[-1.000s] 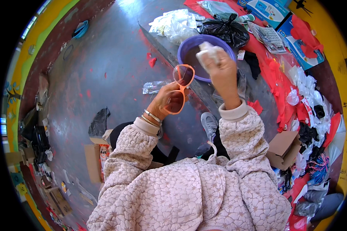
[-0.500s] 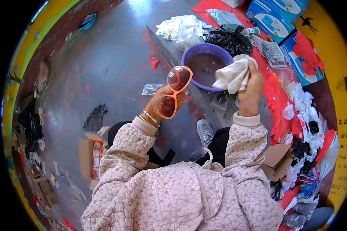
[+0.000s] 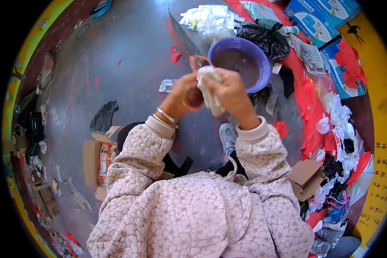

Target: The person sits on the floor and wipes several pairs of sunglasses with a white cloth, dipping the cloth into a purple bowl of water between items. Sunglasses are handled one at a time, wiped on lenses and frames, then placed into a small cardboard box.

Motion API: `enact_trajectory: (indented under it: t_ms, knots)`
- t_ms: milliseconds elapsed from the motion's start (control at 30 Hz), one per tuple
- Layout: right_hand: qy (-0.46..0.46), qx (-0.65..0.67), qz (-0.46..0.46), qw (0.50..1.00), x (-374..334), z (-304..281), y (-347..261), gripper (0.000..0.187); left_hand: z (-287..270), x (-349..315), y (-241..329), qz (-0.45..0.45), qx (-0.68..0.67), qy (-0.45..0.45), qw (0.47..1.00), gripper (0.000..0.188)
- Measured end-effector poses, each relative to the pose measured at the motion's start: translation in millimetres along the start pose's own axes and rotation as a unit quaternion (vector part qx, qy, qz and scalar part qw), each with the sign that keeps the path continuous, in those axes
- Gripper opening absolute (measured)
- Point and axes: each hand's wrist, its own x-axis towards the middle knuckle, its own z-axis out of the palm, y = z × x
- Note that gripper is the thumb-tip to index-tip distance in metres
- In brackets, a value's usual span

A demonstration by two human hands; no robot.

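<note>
A pair of orange-framed sunglasses is held in front of me by my left hand, its fingers closed on the frame. My right hand grips a white ribbed cloth and presses it against the glasses, covering much of them. One tinted lens shows below the left fingers, and part of the orange rim sticks out above, blurred by motion. Just beyond the right hand stands a purple basin of murky water.
Behind the basin lie white plastic bags and a black plastic bag. Blue boxes stand at the far right. Opened cardboard boxes sit near me, one at left, one at right. Red sheeting and scraps line the right side.
My right hand has brought the cloth left from beside the basin onto the sunglasses. The sunglasses, upright and uncovered before, are now partly wrapped. The view has shifted slightly.
</note>
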Motion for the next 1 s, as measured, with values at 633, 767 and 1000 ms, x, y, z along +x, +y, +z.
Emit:
enact_trajectory:
  t_ms: [633,767,1000]
  knots:
    - [-0.123,-0.079,-0.017,0.989,-4,19,21,0.02,-52,-13,14,0.121,-0.123,0.187,0.967,0.01]
    - [0.064,0.21,0.094,0.971,6,15,10,0.024,-47,-36,21,0.129,-0.11,0.115,0.979,0.011]
    - [0.131,-0.245,-0.174,0.945,-29,78,-13,0.02,-76,-3,-8,0.139,-0.083,0.05,0.986,0.011]
